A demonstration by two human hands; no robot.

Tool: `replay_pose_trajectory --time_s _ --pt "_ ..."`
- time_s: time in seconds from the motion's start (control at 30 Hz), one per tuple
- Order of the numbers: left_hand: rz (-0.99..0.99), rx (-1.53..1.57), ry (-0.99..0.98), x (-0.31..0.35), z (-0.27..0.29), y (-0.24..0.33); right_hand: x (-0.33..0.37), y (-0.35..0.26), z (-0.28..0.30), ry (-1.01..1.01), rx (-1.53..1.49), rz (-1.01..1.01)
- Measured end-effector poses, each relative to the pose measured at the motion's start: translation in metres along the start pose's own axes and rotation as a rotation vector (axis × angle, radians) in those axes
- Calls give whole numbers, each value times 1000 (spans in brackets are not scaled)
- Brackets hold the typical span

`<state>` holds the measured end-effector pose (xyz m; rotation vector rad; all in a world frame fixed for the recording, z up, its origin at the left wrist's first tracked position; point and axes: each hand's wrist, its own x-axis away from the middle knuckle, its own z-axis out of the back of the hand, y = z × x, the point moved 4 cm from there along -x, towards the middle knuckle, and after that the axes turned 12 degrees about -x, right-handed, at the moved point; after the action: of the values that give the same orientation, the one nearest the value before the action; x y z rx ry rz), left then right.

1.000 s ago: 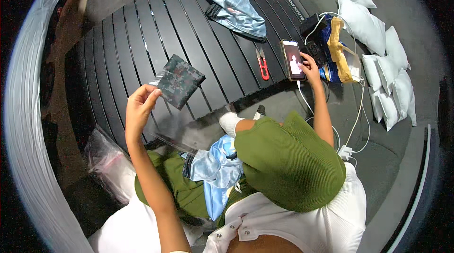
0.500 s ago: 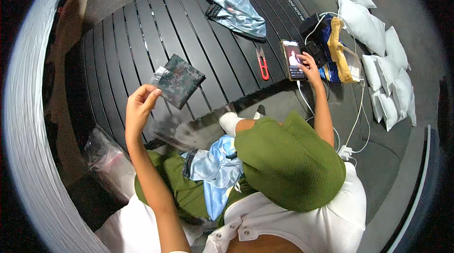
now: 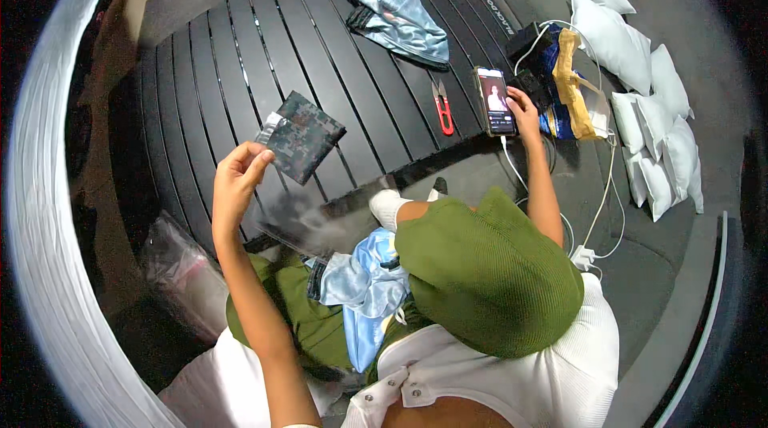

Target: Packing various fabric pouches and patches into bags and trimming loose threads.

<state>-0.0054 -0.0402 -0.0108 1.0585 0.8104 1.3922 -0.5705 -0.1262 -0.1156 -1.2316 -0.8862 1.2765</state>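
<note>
My left hand (image 3: 242, 174) pinches the edge of a clear plastic bag, raised over the near side of the black slatted table (image 3: 232, 68). Inside it is a folded square of dark camouflage-patterned fabric (image 3: 304, 138); the bag's clear part hangs below. At the table's right edge lies a phone (image 3: 495, 100) with a lit screen and a white cable plugged in. My right hand (image 3: 524, 114) rests at its right edge, fingers bent and a little apart, holding nothing. Red-handled thread snips (image 3: 443, 108) lie left of the phone. Light blue satin cloth (image 3: 370, 276) lies across my lap.
Another light blue satin piece with dark trim (image 3: 398, 20) lies at the table's far side. A blue and yellow bag (image 3: 566, 84) and cables sit right of the phone. White pillow-like packets (image 3: 616, 28) line the right. A clear plastic bag (image 3: 180, 260) is at lower left.
My right hand has drawn back from over the phone screen to its right edge, and the controls on the screen look different. My left hand and the camouflage packet have barely moved.
</note>
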Motion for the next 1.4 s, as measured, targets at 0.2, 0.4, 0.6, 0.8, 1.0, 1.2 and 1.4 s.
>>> replay_pose_trajectory --time_s 0.2,0.4,0.6,0.8,1.0,1.2,1.4 --pt "-4 -7 6 0 0 0 1 -2 -4 30 96 -70" --pt "7 -19 3 0 0 0 1 0 1 58 -22 -59" --pt "-5 -33 19 0 1 0 5 1 5 32 -144 -93" --pt "-6 -43 20 1 3 0 6 1 4 48 -143 -114" --pt "6 -35 12 1 3 2 5 2 3 37 -28 -102" --pt "3 -31 25 2 4 2 7 -3 7 169 -47 -113" --pt "0 -39 -14 -1 -2 3 11 -43 -10 412 334 268"
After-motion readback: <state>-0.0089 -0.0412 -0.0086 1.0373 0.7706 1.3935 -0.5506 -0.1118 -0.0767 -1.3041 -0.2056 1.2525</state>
